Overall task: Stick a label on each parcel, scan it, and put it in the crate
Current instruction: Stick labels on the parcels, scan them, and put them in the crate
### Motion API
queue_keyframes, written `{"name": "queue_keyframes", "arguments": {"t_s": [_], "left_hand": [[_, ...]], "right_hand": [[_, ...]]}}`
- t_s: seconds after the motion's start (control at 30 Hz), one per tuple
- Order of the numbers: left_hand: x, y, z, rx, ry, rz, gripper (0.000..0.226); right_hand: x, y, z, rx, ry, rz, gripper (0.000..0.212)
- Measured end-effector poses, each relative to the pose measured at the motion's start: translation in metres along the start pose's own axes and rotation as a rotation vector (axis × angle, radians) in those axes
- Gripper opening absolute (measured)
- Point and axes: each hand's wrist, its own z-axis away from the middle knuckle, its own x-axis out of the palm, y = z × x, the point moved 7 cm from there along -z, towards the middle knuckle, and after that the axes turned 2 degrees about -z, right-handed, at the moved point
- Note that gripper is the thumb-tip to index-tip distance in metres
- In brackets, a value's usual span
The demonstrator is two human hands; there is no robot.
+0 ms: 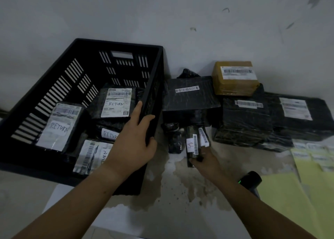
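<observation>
Holding the black crate (119,43) by its right wall, our left hand (133,139) has its grip clamped over the rim, thumb inside and fingers curled down the outside. The crate fills the ten o'clock side of the table (180,188), with parcels marked RETURN (115,103) lying flat inside it. At five o'clock from centre, our right hand (204,161) has its grip closed on the near end of a slim black parcel (193,144) bearing a white barcode label. A second slim one lies right beside it, and we cannot tell whether the grip takes both. More parcels and a brown box (235,83) are piled at two o'clock. The scanner (252,179) and yellow label sheets (310,175) lie at four o'clock.
</observation>
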Motion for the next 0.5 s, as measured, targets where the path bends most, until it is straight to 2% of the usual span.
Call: {"name": "queue_keyframes", "arguments": {"t_s": [0.17,0.23,0.3,0.33,0.43,0.5], "left_hand": [[0.003,-0.003,-0.001,0.015,-0.013,-0.035,0.064],[0.002,-0.001,0.0,0.035,-0.001,-0.157,0.064],[0.0,0.017,0.002,0.146,0.043,-0.341,0.062],[0.001,0.028,0.003,0.182,0.073,-0.356,0.06],[0.016,0.059,0.015,0.133,0.086,-0.095,0.056],[0.044,0.075,0.026,0.005,-0.052,0.218,0.052]], "right_hand": [[-0.036,0.023,0.062,0.088,0.02,-0.154,0.043],[-0.048,0.031,0.086,0.116,0.028,-0.225,0.039],[-0.057,0.031,0.107,0.137,0.011,-0.289,0.031],[-0.061,0.027,0.118,0.139,0.0,-0.322,0.029],[-0.075,0.022,0.136,0.08,0.013,-0.312,0.033],[-0.083,0.015,0.146,0.048,-0.006,-0.3,0.038]]}}
